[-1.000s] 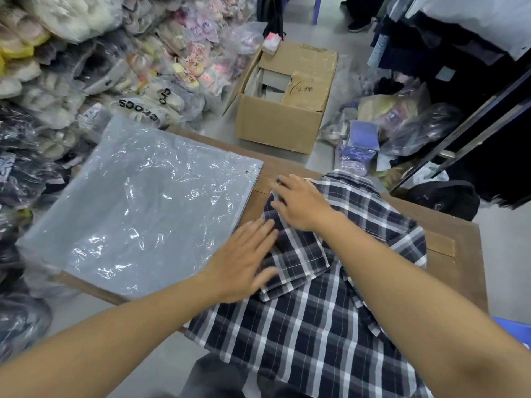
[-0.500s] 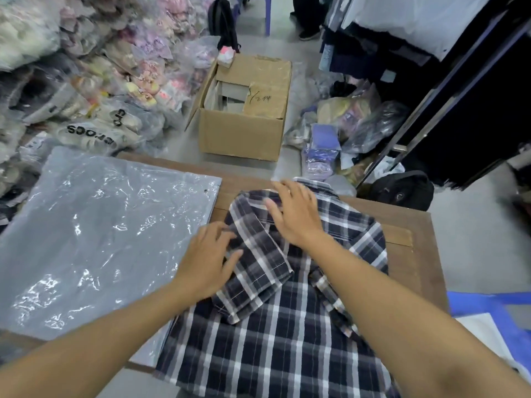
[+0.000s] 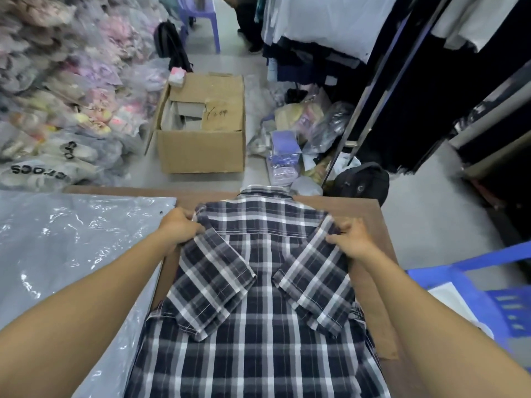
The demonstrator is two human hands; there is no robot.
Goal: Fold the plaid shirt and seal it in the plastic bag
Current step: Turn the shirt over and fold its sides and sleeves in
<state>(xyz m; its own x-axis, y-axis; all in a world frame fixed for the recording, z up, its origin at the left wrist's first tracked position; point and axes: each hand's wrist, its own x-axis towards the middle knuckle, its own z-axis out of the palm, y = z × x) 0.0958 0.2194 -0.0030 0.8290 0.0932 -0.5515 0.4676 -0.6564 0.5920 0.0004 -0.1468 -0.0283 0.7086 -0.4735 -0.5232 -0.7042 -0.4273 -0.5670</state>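
Note:
The dark blue and white plaid shirt [image 3: 258, 297] lies back-up on the brown table [image 3: 370, 282], collar at the far edge, both short sleeves folded in over the back. My left hand [image 3: 179, 229] pinches the shirt's left shoulder fold. At the right shoulder fold, my right hand [image 3: 352, 239] grips the cloth. The clear plastic bag [image 3: 71, 254] lies flat on the table to the left of the shirt, partly under my left forearm.
Beyond the table's far edge stand an open cardboard box [image 3: 201, 150] on the floor, heaps of bagged shoes [image 3: 57, 96] at the left and a black backpack [image 3: 362, 182]. Hanging clothes [image 3: 330, 30] fill the right. A blue plastic chair [image 3: 474, 291] stands at the right.
Both hands left the folded left sleeve and moved apart to the two shoulders. The right sleeve now lies folded in. The view shifted so the shirt is centred.

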